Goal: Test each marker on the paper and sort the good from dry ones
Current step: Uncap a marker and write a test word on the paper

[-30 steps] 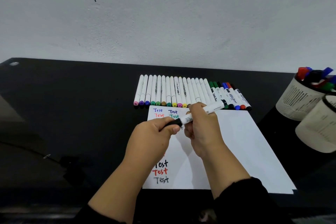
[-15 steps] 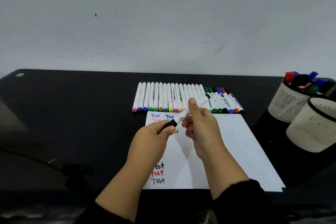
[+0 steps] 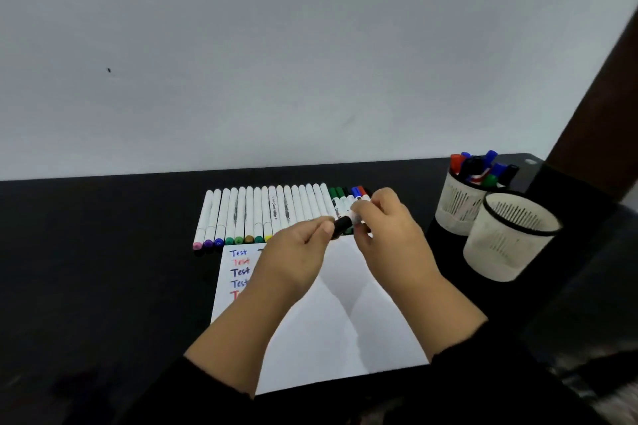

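Note:
Both hands hold one black-capped white marker (image 3: 343, 225) above the white paper (image 3: 331, 328). My left hand (image 3: 297, 252) pinches the black cap end. My right hand (image 3: 386, 228) wraps the white barrel, hiding most of it. The paper bears several coloured "Test" words (image 3: 240, 269) along its left side, partly hidden by my left arm. Behind the paper lies a row of white markers (image 3: 262, 214) with coloured ends, side by side on the black table (image 3: 103, 269).
Two white mesh cups stand at the right: the far cup (image 3: 459, 207) holds several markers, the near cup (image 3: 511, 241) shows nothing inside. A dark brown post (image 3: 604, 97) rises at the far right. A white wall runs behind the table.
The camera has swung right and up. Both hands with the marker have moved up and right, over the right end of the marker row; the right hand now covers more of the barrel.

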A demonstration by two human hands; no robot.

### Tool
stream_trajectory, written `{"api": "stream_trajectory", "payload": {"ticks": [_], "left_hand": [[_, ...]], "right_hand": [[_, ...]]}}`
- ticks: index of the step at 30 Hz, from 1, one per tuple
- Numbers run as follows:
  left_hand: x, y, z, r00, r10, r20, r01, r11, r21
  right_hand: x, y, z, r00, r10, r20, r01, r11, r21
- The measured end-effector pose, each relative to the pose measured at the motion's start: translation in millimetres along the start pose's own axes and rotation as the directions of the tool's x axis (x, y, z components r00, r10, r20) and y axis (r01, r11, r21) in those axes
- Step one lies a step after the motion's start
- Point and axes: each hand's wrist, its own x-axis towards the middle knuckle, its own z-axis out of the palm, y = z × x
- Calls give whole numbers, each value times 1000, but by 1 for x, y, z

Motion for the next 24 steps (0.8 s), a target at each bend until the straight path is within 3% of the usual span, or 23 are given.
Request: {"api": "stream_trajectory", "payload": {"ticks": [3,7,12,16,24], "left_hand": [[20,9,24,998,60,24,-60,998,-17],[57,6,72,986,92,141,-125,960,249],[95,-21,119,967,66,246,-210,755,621],[103,-36,133,968,72,241,-232,626,745],[101,-40,137,970,91,224,-232,607,760]], "right_hand": [[8,31,-16,994,87,-70,-88,996,-6],[14,73,-35,973,173,-150,-169,985,39],[17,108,-55,925,295,-238,-271,954,131],[21,129,-67,891,405,-208,-372,911,179],[43,153,-70,839,544,-18,-541,837,84]]}}
